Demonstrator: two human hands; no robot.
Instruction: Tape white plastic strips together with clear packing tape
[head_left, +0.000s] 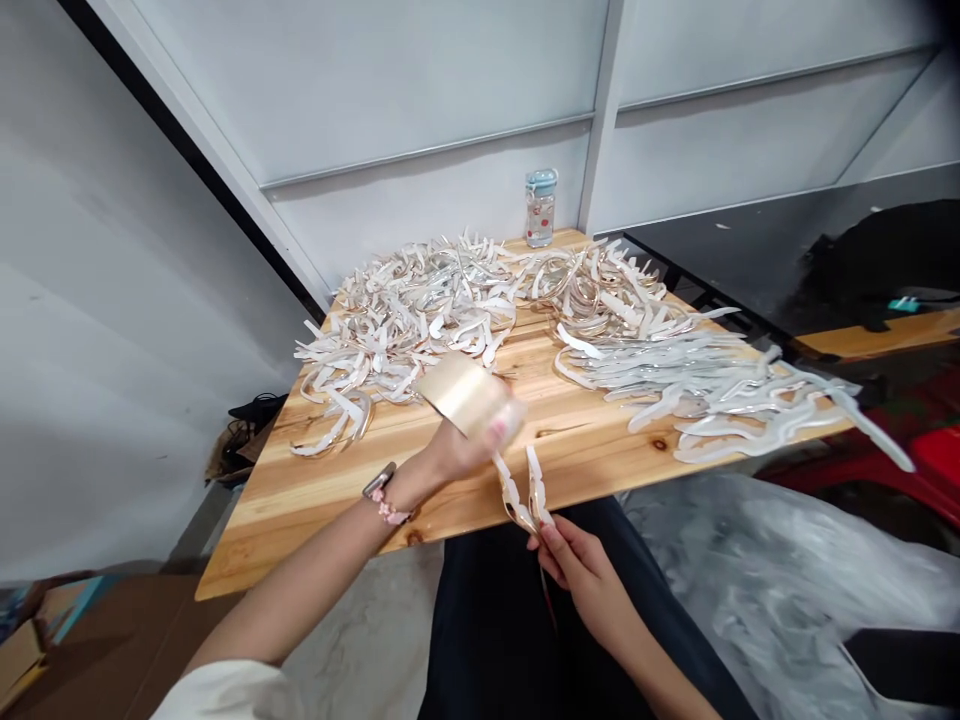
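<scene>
White strips (538, 490) pinched in right grip (579, 562) by table's (285, 520) near edge; left grip (466, 448) at gold band (463, 393), closure blurred; far-edge heaps (442, 283) apparently pending, done share unclear.

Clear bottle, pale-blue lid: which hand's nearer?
Left. Left hand is over the brown wooden tabletop, short of the bottle; right hand is farther, past the tabletop's near edge.

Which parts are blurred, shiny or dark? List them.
Head view: motion blur smears the left hand and the tan object at it; the right hand is clearer. Head view: a pale sheen crosses the tan object. Head view: the top right corner goes dark.
</scene>
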